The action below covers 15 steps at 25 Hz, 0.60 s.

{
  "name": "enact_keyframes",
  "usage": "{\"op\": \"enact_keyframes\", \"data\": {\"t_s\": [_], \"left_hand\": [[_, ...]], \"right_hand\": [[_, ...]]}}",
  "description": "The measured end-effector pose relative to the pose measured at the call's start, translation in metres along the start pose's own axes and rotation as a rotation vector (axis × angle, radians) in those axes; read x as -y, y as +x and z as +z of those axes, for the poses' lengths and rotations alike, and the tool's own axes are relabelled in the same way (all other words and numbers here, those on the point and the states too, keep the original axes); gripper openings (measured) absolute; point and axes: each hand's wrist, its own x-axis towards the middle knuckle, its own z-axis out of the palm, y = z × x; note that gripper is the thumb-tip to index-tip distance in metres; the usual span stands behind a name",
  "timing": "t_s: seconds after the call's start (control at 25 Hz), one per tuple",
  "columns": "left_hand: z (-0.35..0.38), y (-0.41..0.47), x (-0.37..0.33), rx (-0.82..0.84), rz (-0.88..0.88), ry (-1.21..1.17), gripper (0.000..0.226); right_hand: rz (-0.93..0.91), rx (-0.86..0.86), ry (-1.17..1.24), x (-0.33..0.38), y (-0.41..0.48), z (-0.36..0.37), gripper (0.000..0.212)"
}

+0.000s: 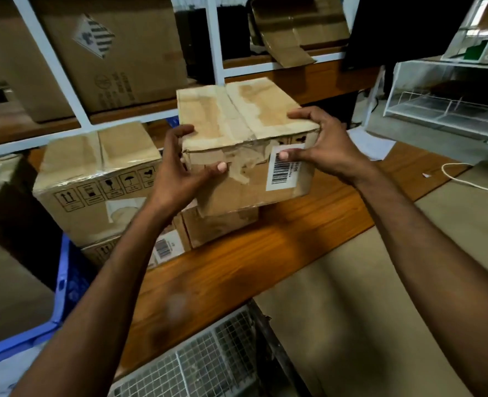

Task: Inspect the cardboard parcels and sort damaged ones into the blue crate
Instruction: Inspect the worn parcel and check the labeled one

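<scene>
Inspection step: your left hand and right hand, fingers curled, clasp scuffed parcel, 12 o'clock. If judged damaged, swing to blue crate, 8 o'clock.

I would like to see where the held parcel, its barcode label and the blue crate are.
held parcel (208, 110), head view, on its top face.
barcode label (283, 174), head view, on the black bars.
blue crate (69, 282), head view, on its side wall.

Two hands, four taped parcels at the wooden shelf, one blue crate, two white wire racks.
</scene>
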Motion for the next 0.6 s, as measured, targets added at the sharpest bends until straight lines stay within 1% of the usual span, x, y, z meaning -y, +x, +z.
{"op": "enact_keyframes", "data": {"t_s": [0.12,0.2,0.28,0.36,0.4,0.44,0.52,0.6], "left_hand": [[-0.022,0.033,0.019,-0.024,-0.03,0.212,0.086],[-0.03,0.055,0.031,-0.029,-0.041,0.473,0.086],[-0.037,0.069,0.045,-0.019,-0.041,0.817,0.082],[-0.043,0.076,0.063,-0.043,0.07,1.165,0.069],[-0.046,0.08,0.07,-0.047,0.123,1.257,0.064],[-0.05,0.084,0.076,-0.035,0.129,1.286,0.063],[-0.055,0.09,0.082,0.001,0.065,1.273,0.067],[-0.052,0.094,0.084,-0.004,0.041,1.286,0.068]], "right_hand": [[-0.015,0.027,0.012,-0.014,0.044,0.031,0.082],[0.012,0.053,0.028,-0.032,0.072,0.047,0.083],[0.05,0.139,-0.01,-0.049,0.097,0.066,0.093],[0.052,0.228,-0.095,-0.065,0.114,0.086,0.105],[0.051,0.252,-0.113,-0.072,0.121,0.094,0.106],[0.054,0.258,-0.112,-0.077,0.127,0.101,0.105],[0.063,0.255,-0.107,-0.079,0.138,0.109,0.103],[0.072,0.265,-0.124,-0.076,0.146,0.113,0.101]]}}
